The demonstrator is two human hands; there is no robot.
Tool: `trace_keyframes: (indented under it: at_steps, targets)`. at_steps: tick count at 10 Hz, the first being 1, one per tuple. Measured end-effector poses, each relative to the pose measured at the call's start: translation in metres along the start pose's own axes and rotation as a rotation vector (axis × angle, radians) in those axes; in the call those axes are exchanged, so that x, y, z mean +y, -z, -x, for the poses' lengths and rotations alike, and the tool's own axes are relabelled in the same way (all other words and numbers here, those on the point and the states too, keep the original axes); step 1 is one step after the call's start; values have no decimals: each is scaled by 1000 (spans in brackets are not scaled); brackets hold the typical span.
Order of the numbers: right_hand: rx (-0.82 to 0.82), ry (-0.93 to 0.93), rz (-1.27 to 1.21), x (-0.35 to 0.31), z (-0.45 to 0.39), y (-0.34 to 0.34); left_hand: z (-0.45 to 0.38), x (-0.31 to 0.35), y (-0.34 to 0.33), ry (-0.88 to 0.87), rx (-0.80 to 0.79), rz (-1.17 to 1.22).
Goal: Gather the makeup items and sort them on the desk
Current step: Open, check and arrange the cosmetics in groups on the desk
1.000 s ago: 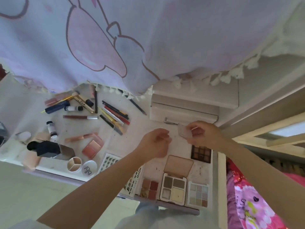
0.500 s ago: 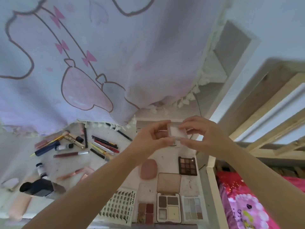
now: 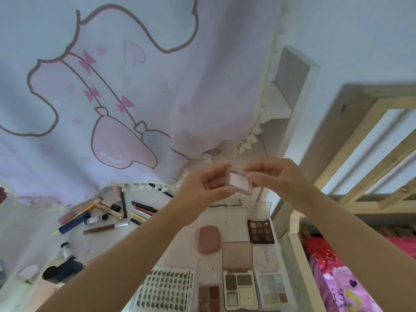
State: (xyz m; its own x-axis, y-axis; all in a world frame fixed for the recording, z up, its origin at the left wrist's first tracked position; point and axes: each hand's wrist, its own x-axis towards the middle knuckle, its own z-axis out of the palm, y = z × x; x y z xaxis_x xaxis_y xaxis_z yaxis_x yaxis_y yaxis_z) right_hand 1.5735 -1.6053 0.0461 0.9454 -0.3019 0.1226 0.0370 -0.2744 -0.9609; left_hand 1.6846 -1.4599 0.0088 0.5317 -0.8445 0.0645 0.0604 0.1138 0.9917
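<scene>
A small clear square compact with pale powder is held up above the desk between both hands. My left hand pinches its left and lower edge; my right hand grips its right side. Below on the desk lie a dark eyeshadow palette, an oval pink compact, an open four-pan palette, a pale pastel palette, a red-brown palette and a tray of false lashes. Pencils, brushes and tubes lie scattered at the left.
A lilac cartoon curtain with a tasselled hem hangs over the back of the desk. A black bottle and a small white tube lie at the left. A wooden bed frame and pink bedding are at the right.
The compact has risen from just above the desk to well above it. My left hand, apart from it a second ago, has taken hold alongside the right. The view has tilted upward.
</scene>
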Motion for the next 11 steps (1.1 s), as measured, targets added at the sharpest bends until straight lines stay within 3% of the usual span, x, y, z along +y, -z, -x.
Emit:
trace_keyframes:
  at_steps: [2, 5, 6, 8, 10, 11]
  targets:
    - [93, -236, -191, 39, -9, 5, -4, -32, 6, 222, -50, 8]
    - [205, -613, -86, 144, -17, -13, -22, -122, 0, 528, 183, -165]
    - [228, -718, -63, 178, -20, -24, -30, -150, -4, 665, 135, -314]
    - [97, -772, 268, 229, -23, -40, -42, -179, -7, 902, -27, -518]
    - [44, -801, 387, 238, -23, -46, -49, -189, -11, 929, -95, -715]
    - [31, -799, 435, 237, -24, -49, -46, -174, -11, 886, -256, -879]
